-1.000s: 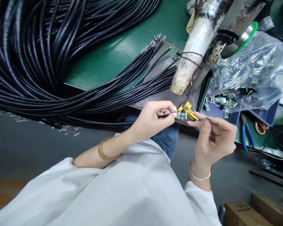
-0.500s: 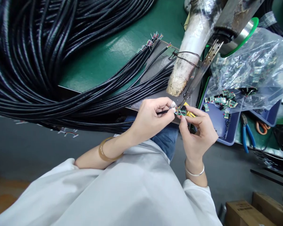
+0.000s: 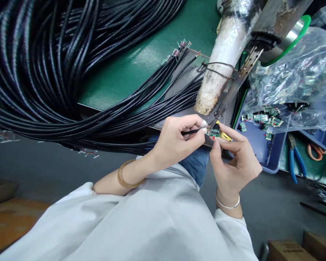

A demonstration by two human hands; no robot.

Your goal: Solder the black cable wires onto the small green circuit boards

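Observation:
My left hand (image 3: 179, 139) is closed, pinching a black cable (image 3: 190, 132) close to its stripped end. The thin wires there meet a small green circuit board (image 3: 215, 133) that has a red part on its near edge. My right hand (image 3: 233, 156) has thumb and forefinger at opposite edges of that board, the other fingers curled. Under the board shows a yellow piece (image 3: 226, 136), partly hidden. From above right, a fixed soldering iron (image 3: 235, 88) points down, its tip at the joint between wires and board. Fingertips hide part of the contact.
Bundled black cables (image 3: 119, 108) cover the left of the green table (image 3: 108, 85). A white wrapped pipe (image 3: 216, 79) hangs beside the iron. At right are a blue tray (image 3: 274, 159) of boards, a plastic bag (image 3: 301, 76), blue-handled pliers (image 3: 295, 159) and a green-rimmed spool (image 3: 304, 36).
The whole view has shifted slightly, so things sit further right and lower. My right hand has drawn a little to the right; my left hand still pinches the cable under the iron's tip.

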